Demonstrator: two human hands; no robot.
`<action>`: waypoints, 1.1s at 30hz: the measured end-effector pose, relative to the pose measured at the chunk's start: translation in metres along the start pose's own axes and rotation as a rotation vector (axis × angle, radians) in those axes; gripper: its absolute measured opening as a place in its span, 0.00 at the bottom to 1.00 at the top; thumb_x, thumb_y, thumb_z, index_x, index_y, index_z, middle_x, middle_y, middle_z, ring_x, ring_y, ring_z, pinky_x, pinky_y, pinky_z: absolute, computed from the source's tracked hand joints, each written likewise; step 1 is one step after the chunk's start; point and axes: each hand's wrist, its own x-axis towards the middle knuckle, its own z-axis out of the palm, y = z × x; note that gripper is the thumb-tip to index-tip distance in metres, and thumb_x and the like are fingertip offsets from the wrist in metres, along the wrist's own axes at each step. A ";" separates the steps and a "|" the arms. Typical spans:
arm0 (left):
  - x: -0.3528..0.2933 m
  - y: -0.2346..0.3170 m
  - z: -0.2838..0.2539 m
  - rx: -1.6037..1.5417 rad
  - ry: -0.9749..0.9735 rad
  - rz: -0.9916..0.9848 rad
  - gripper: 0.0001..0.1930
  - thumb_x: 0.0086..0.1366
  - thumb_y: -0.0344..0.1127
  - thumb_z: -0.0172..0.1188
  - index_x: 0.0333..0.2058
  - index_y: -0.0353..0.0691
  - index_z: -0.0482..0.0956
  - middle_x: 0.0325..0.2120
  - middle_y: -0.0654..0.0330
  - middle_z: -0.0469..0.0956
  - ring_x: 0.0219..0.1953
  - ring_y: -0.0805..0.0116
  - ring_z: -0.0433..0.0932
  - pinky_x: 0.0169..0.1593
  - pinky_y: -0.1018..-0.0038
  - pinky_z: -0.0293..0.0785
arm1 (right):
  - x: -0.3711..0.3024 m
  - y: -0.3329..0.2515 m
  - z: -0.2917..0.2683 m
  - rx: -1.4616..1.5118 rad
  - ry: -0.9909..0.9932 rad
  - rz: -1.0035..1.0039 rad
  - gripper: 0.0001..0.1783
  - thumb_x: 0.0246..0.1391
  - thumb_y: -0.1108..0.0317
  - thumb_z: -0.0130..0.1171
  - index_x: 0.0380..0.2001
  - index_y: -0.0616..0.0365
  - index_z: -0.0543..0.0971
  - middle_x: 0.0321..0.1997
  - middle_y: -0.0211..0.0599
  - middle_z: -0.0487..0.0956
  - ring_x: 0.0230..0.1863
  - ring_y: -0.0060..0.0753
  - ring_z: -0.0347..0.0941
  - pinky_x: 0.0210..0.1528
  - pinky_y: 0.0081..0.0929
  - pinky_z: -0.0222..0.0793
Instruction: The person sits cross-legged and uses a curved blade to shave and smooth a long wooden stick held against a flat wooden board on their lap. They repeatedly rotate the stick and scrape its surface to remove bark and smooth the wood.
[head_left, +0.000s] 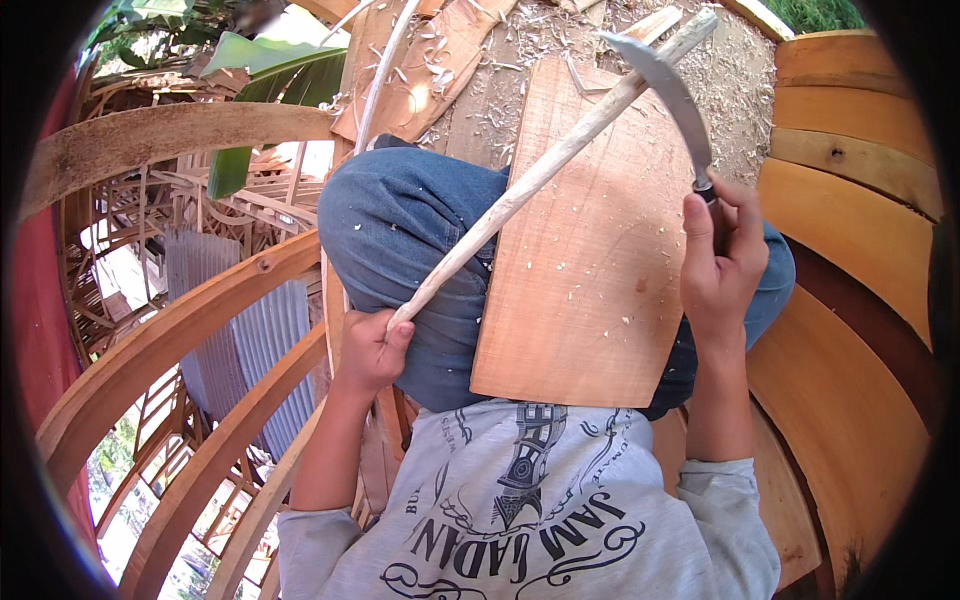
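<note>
My left hand [372, 350] is closed around the near end of a pale peeled stick [540, 175]. The stick slants up to the far right across a flat wooden board [590, 290] that lies on my lap. In my right hand [722, 255] is a sickle-like knife [672, 95] with a curved metal blade and a dark handle. My fingers wrap the handle, and the blade points up and curves left near the stick's far end. Whether blade and stick touch, I cannot tell. Small shavings lie on the board.
Wood shavings [700, 130] cover the planks ahead. Curved wooden planks [850, 200] rise on my right, and curved ribs [200, 335] with open gaps stand on my left. Beyond them are corrugated metal sheets [270, 350] and a large green leaf [285, 75].
</note>
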 end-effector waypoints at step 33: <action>0.018 0.032 -0.029 -0.756 -0.363 -0.591 0.29 0.67 0.59 0.39 0.14 0.45 0.58 0.08 0.72 0.51 0.10 0.83 0.48 0.14 0.82 0.42 | -0.026 -0.002 0.006 0.058 -0.197 0.140 0.23 0.53 0.58 0.59 0.15 0.63 0.66 0.08 0.35 0.54 0.13 0.20 0.48 0.15 0.25 0.48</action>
